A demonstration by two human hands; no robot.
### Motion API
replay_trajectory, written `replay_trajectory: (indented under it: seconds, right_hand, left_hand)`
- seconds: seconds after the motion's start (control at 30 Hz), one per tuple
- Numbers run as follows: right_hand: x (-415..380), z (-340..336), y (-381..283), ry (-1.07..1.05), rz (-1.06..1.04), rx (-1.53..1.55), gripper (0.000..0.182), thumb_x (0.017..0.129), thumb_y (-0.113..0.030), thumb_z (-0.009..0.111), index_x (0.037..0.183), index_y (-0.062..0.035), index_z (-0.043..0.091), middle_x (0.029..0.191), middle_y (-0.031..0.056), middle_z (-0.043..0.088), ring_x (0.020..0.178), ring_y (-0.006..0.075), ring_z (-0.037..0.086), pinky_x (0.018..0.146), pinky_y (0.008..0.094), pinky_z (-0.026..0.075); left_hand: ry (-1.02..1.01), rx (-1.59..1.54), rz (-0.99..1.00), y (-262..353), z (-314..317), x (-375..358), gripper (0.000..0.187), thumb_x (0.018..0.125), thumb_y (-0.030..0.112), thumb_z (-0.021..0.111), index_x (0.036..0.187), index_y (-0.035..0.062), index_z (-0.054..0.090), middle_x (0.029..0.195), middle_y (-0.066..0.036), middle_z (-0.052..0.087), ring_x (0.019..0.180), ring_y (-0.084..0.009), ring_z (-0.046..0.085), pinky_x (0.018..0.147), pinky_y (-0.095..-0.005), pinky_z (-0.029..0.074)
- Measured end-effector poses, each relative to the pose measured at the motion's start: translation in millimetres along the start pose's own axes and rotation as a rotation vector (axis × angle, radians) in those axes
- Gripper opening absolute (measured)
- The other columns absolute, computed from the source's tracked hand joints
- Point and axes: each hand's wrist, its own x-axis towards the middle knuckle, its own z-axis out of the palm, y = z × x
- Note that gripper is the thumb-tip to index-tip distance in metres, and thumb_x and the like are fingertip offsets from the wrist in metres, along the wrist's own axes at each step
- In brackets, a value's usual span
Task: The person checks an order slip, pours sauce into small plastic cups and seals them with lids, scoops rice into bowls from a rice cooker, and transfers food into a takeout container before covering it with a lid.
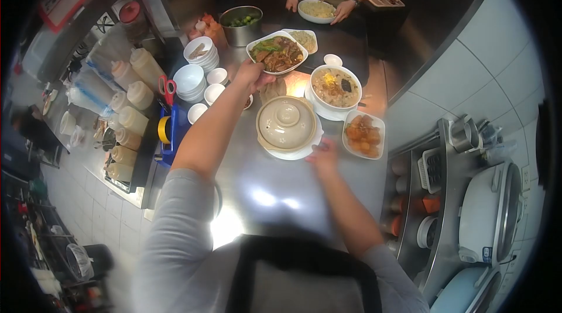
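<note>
My left hand [255, 74] reaches far across the steel counter and grips the near-left edge of a white dish [277, 53] of braised meat with green vegetables. The fingers under this dish are partly hidden. By the right rim of a white plate [291, 155] is my right hand [324, 157], slightly blurred, with its fingertips closed on that rim. A lidded beige clay pot [285, 123] stands on the plate. Just right of it are a white bowl of soup [336, 87] on its own saucer and a square dish of glazed orange-brown chunks [363, 134].
Across the counter a person's hands [341, 13] hold a white bowl of pale food [316, 11]. Beyond my left arm stand stacked white bowls [190, 81], a steel pot of greens [242, 25], red scissors [167, 88] and sauce bottles [130, 118]. Shelves and a rice cooker [486, 213] line the right.
</note>
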Motion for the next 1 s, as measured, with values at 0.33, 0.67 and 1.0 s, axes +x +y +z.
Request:
replay_trajectory:
  seconds: [0.33,0.67,1.0]
  right_hand:
    - [-2,-3,-7,-0.053,0.019,-0.019,0.035,0.083,0.001,0.059,0.114,-0.0009,0.044,0.085,0.0088,0.052,0.065,0.017,0.059,0.053,0.0305,0.057]
    - [1,-6,0,-0.076,-0.013,-0.018,0.034,0.084,0.001,0.057,0.115,-0.0004,0.044,0.087,0.0103,0.056,0.065,0.018,0.061,0.052,0.0289,0.056]
    - [0,1,10,-0.021,-0.025,0.128,0.04,0.084,0.001,0.056,0.122,0.0013,0.042,0.09,0.0106,0.056,0.064,0.019,0.061,0.056,0.0305,0.056]
  left_hand:
    - [0.067,-0.014,-0.023,3,15,3,0.029,0.088,0.0,0.041,0.117,-0.0059,0.04,0.091,-0.026,0.061,0.07,-0.0306,0.067,0.055,-0.0278,0.06]
    - [-0.011,-0.026,-0.047,-2,-3,33,0.032,0.088,0.0,0.04,0.119,-0.0026,0.039,0.093,-0.025,0.061,0.069,-0.0317,0.066,0.054,-0.0287,0.06]
    - [-0.095,0.204,0.253,71,34,-21,0.037,0.092,0.017,0.051,0.123,0.0015,0.038,0.086,-0.018,0.065,0.067,-0.0236,0.065,0.057,-0.0336,0.057]
